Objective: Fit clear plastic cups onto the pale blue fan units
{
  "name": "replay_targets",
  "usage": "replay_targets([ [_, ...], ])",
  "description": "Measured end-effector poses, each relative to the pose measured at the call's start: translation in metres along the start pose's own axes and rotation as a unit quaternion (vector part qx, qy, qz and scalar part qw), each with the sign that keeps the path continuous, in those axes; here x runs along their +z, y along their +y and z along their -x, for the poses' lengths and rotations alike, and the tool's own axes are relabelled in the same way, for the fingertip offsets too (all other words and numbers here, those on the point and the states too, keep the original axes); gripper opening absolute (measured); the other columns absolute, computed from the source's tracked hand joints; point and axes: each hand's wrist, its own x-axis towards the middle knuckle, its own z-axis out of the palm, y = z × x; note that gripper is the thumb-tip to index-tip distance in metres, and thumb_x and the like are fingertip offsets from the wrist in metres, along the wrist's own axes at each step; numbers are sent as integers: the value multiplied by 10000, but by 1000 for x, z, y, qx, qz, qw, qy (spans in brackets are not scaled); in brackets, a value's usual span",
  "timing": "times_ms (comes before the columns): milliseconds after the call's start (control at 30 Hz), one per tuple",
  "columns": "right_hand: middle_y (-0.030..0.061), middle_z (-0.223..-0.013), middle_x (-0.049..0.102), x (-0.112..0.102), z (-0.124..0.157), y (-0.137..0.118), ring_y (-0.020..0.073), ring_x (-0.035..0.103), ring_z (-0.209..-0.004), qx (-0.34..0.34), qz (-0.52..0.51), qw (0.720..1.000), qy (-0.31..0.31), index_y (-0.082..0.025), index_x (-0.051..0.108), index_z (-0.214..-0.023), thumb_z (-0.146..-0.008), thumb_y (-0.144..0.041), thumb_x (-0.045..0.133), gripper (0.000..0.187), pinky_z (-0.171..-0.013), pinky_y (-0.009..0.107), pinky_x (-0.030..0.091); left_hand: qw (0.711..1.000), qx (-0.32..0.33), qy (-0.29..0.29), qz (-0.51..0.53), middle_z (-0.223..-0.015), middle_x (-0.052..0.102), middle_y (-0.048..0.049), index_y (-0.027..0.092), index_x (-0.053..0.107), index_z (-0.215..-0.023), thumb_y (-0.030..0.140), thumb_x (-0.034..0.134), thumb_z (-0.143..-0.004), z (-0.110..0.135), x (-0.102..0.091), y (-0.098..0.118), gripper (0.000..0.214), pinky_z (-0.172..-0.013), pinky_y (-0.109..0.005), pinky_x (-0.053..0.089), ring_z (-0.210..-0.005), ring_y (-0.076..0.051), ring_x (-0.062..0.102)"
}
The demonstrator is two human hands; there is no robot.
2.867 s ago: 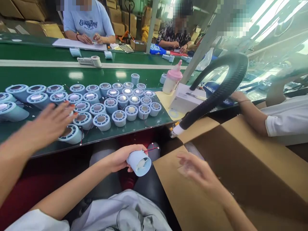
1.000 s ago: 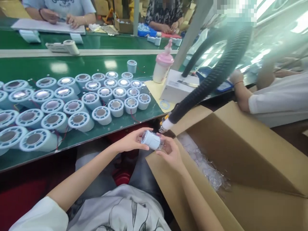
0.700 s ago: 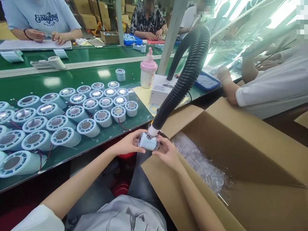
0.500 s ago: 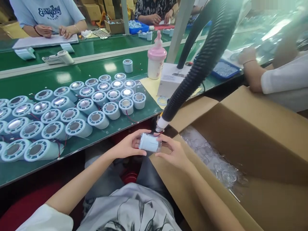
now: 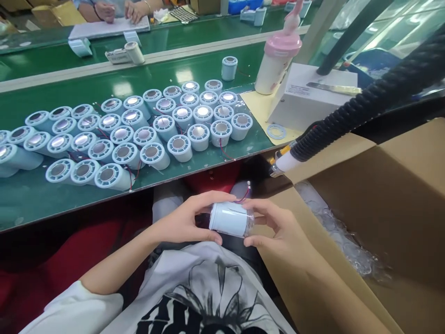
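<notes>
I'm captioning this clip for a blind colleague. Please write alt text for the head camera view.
The left hand and right hand hold a pale blue cylinder sideways above the lap, one at each end. Behind, rows of similar cylinders sit on a green table; at right, a black hose ends beside an open cardboard box holding clear plastic pieces.

Rows of pale-blue cylinders (image 5: 139, 134) are stood upright on the green bench (image 5: 215, 51). A pink-capped bottle (image 5: 278, 65) is set just beside a white box (image 5: 306, 99). A black ribbed hose (image 5: 365, 109) is hung over an open carton (image 5: 399, 185) w/ clear plastic pcs (image 5: 347, 250) inside.
</notes>
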Motion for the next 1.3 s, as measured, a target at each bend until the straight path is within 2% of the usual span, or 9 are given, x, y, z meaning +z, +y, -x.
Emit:
replay_targets([
  [200,36,-1096,614,1,-1,-9,198,614,-980,60,-56,996,-21,-290,562,-1130,-733,-251,746,439,-771,296,589,999,17,-9,-27,-1382,483,-68,323,469,-1326,170,791,-638,5,-3,1,775,-1040,-374,415,-1283,-260,444],
  [467,44,-1001,621,7,1,2,177,602,-895,114,-174,978,5,-255,539,-1109,-736,-342,740,432,-702,261,547,1000,-9,-6,11,-1387,482,-96,275,484,-1322,207,775,-666,-3,0,3,722,-1025,-396,433,-1264,-270,471],
  [600,30,-948,631,7,4,-1,155,605,-821,127,-188,974,11,-252,548,-1078,-727,-378,741,420,-651,229,524,1000,-2,-19,13,-1383,488,-83,298,487,-1318,184,784,-651,-3,1,4,739,-1037,-392,423,-1276,-265,461],
  [700,35,-942,642,5,4,1,161,614,-817,128,-179,975,23,-246,554,-1065,-729,-394,731,407,-657,238,530,999,-23,-15,44,-1382,493,-92,287,489,-1322,174,783,-649,-5,3,3,744,-1050,-407,403,-1263,-274,476],
  [833,42,-942,645,4,-2,28,182,628,-817,112,-187,972,82,-255,548,-1044,-702,-445,723,428,-688,299,562,988,-48,4,147,-1373,502,-121,257,477,-1334,157,806,-610,-31,2,-14,801,-1032,-414,410,-1246,-286,493],
  [967,44,-947,634,3,-11,64,188,632,-782,96,-254,938,217,-249,507,-1018,-669,-483,720,471,-688,375,588,977,-69,28,201,-1326,546,-142,194,557,-1259,206,823,-595,-79,2,-36,716,-1030,-417,389,-1218,-284,516],
  [1033,42,-963,618,2,-16,76,186,631,-788,82,-266,924,262,-248,484,-1015,-676,-500,703,476,-708,395,590,976,-76,29,204,-1283,581,-144,171,584,-1226,229,830,-586,-101,2,-42,688,-1046,-417,364,-1200,-274,530],
  [1133,49,-995,606,-2,-21,86,193,639,-809,67,-272,916,286,-248,457,-1025,-684,-532,681,496,-731,401,584,977,-78,18,196,-1229,616,-141,151,601,-1201,234,840,-567,-123,3,-45,683,-1036,-419,371,-1158,-264,559],
  [1300,44,-982,618,-6,-25,92,199,661,-792,60,-294,911,283,-242,462,-1030,-700,-541,663,489,-741,400,579,981,-86,6,172,-1164,648,-124,145,614,-1169,237,834,-573,-133,2,-42,642,-999,-416,405,-1113,-259,582],
])
